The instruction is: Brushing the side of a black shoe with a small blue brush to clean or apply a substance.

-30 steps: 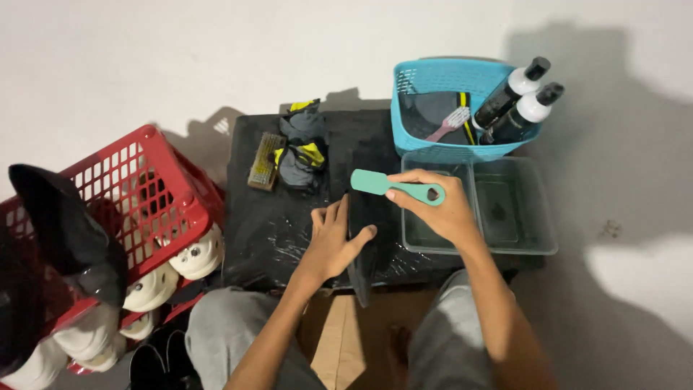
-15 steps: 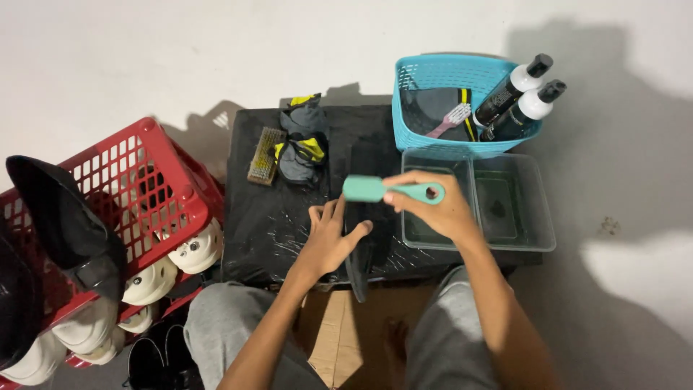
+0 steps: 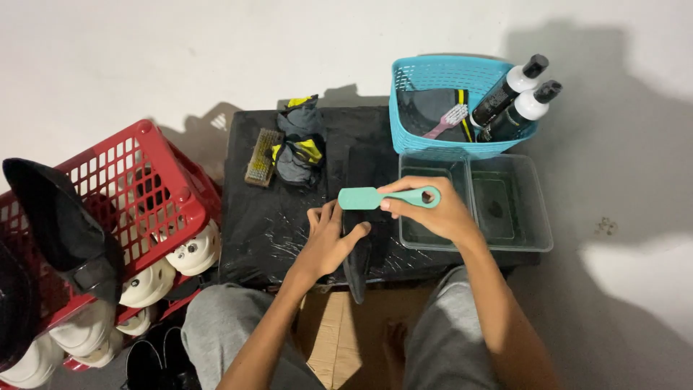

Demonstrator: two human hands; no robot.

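A low black table (image 3: 260,224) wrapped in shiny plastic stands on a pale floor at the centre of the frame, between a red basket (image 3: 144,195) of shoes at the left and a blue basket (image 3: 426,108) of bottles at the upper right. The left hand (image 3: 330,242) lies open, pressing flat a dark insole (image 3: 357,245) on the table to keep it steady. The right hand (image 3: 437,209) is clenched around a teal brush (image 3: 379,197), held just above the insole beside a clear tub (image 3: 505,209), within easy reach.

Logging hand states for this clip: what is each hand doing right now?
Left hand: open, flat on the dark insole.
Right hand: closed, holding the teal brush.
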